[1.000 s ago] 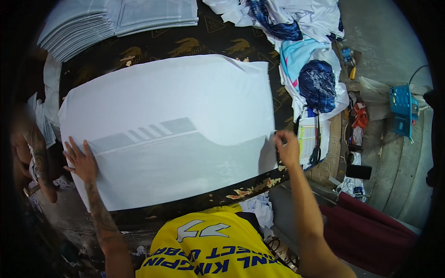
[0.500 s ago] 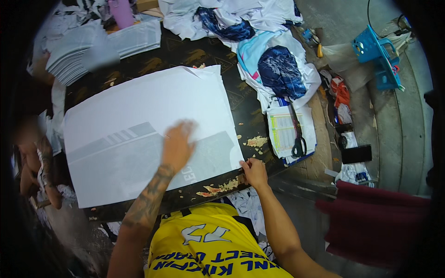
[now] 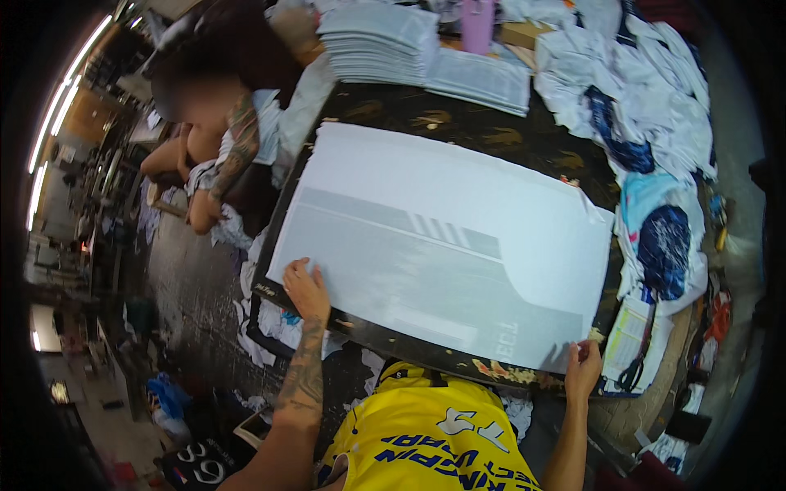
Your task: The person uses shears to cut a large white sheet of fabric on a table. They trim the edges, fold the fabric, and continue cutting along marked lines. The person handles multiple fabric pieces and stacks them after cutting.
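A large white sheet point(image 3: 446, 176) with a pale grey printed pattern, diagonal stripes and lettering lies flat over a dark tabletop point(image 3: 385, 105). Whether it is paper or cloth I cannot tell. My left hand point(image 3: 306, 291) rests at the sheet's near left corner, fingers apart on its surface. At the near right corner, my right hand point(image 3: 582, 367) pinches the edge between thumb and fingers.
Behind the sheet stand stacked grey-white panels point(image 3: 377, 45) and a pink tumbler point(image 3: 476, 24). White garments point(image 3: 622, 65) and a dark blue bundle point(image 3: 665, 250) heap along the right. Black scissors point(image 3: 632, 375) lie on papers point(image 3: 629, 335). Another person point(image 3: 209, 143) sits at the left.
My left hand has moved from the middle of the sheet to its near left corner. My right hand stays at the near right corner. The view has swung left.
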Tool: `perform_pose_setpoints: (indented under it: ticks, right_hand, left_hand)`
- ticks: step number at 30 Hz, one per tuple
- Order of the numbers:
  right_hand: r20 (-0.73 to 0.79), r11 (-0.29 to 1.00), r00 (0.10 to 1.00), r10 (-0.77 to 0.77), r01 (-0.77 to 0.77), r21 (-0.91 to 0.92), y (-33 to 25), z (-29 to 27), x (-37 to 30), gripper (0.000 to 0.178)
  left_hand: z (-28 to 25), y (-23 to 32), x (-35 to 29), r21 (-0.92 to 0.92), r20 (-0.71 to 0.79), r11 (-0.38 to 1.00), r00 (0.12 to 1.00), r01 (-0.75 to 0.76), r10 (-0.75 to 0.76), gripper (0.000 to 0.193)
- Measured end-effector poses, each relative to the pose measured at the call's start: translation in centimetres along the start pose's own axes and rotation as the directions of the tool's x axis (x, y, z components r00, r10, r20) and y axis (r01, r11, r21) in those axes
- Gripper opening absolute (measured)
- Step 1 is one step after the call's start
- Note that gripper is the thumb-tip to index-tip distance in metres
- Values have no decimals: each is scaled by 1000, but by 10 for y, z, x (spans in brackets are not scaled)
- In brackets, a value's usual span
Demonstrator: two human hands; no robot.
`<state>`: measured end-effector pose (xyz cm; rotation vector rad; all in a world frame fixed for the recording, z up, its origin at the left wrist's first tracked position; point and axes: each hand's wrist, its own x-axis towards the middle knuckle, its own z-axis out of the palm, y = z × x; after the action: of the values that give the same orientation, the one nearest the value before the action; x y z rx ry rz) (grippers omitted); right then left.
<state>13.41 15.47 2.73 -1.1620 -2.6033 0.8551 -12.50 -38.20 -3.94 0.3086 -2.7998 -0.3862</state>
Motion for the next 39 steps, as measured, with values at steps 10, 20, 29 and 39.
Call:
perform_pose_setpoints:
  ticks: [10,20,29,39]
  right_hand:
    - [219,887,920,-326,378,-266,-158,115,65,39]
    - [235,959,956,-178,222,-177,-153,123,123,47]
    - [-199,958,944,-263,231,-170,-137,54,306,13]
    - [-161,831,926,-341,218,-511,-191,14,544,32]
  left_hand:
    - [6,-14,82,-119,-236,986,968,-114,83,20]
    - [118,61,287,-236,149,771,762,-591,630,44]
    - [97,64,286,-374,3,815,878,-442,478,26]
    - [23,51,172,-293,221,930,931,-222,292,30]
